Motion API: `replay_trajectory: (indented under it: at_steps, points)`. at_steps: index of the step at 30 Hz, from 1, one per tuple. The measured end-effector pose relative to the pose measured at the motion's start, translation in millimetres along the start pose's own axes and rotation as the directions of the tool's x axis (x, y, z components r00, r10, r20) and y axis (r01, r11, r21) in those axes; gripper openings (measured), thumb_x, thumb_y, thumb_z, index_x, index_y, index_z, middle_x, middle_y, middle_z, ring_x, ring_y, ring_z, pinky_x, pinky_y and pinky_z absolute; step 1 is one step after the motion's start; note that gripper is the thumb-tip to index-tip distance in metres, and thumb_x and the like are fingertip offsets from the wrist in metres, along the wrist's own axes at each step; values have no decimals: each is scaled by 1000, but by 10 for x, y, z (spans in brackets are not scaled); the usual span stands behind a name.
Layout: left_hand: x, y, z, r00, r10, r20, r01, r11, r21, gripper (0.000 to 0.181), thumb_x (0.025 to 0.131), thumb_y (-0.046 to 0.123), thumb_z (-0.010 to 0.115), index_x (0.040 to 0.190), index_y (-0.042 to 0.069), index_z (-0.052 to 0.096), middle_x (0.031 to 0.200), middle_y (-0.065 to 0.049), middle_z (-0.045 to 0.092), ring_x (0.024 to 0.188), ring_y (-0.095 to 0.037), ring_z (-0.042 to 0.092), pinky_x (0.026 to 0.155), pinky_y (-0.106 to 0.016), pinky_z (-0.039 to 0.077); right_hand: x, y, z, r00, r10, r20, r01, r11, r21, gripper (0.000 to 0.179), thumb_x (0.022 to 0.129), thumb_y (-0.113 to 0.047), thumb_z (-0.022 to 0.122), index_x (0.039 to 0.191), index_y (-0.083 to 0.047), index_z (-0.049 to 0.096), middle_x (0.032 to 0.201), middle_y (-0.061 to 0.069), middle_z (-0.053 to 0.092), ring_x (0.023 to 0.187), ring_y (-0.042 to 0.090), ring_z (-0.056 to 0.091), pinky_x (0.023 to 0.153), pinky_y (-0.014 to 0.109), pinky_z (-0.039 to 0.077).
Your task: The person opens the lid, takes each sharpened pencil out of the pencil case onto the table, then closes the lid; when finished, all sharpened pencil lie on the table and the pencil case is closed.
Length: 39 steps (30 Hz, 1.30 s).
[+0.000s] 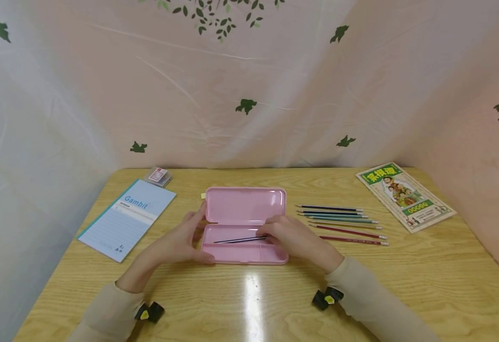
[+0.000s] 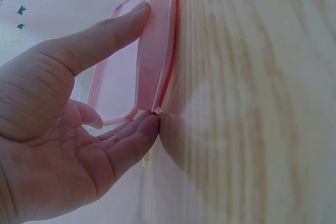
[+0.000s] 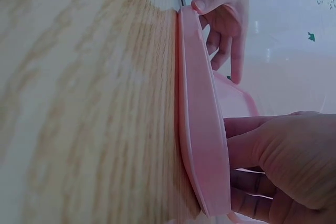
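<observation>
A pink pencil case (image 1: 246, 205) lies on the table with its lid swung back, showing a long compartment and smaller ones in front. My left hand (image 1: 176, 243) holds the case's left end, thumb on the front wall (image 2: 152, 56) and fingers around the side. Over the right part of the case, my right hand (image 1: 294, 237) pinches a dark striped pencil (image 1: 236, 240). This pencil slants within the long compartment, its tip toward the left; its other end is hidden by the fingers. In the right wrist view, the right fingers (image 3: 244, 148) reach inside over the front wall.
Several pencils (image 1: 339, 218), dark, green, yellowish and red, lie side by side right of the case. Farther right is an illustrated booklet (image 1: 405, 197). A blue-white notebook (image 1: 127, 218) lies left, with a small clear box (image 1: 158, 176) behind it. A curtain (image 1: 249, 137) hangs behind the table.
</observation>
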<state>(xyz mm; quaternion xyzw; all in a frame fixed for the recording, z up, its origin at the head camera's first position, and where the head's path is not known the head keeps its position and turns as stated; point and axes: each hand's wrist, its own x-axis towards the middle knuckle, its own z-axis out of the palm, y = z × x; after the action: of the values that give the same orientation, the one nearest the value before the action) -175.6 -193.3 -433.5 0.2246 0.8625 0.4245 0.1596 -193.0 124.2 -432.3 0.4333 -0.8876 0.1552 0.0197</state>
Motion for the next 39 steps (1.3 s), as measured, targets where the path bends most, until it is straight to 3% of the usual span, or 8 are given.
replay_trajectory:
  at_steps: [13,22,33,39]
  points:
    - [-7,18,-1,1000,14,-1,-14,1000,-14,134,75,27,93,164,18,-7,144,-23,32,132,-39,46,109,-53,42,8,-22,2,1000,0,0,0,1000,21,20,89,0,75,105,-10,79,95,0,74,86,11,68,78,28,58]
    - [-3,24,-7,999,37,-7,-37,999,-10,136,72,26,94,164,20,-7,145,-21,33,131,-36,48,107,-51,45,-54,-41,-143,998,55,22,-56,997,44,20,92,-6,75,110,-12,79,100,-3,73,91,10,67,81,30,58]
    - [-8,10,6,998,55,-8,-55,998,-28,136,74,27,94,164,18,-8,142,-24,32,131,-39,49,108,-52,44,-95,-53,-60,999,-50,-17,48,989,-139,26,90,2,71,112,-10,75,99,2,69,90,17,65,78,32,56]
    - [-4,20,8,999,44,-10,-44,999,-13,136,73,27,94,164,20,-6,143,-22,33,131,-37,48,108,-51,45,-111,-37,-7,992,-126,-30,121,983,-138,29,88,6,69,112,-10,74,99,2,62,90,16,61,78,31,54]
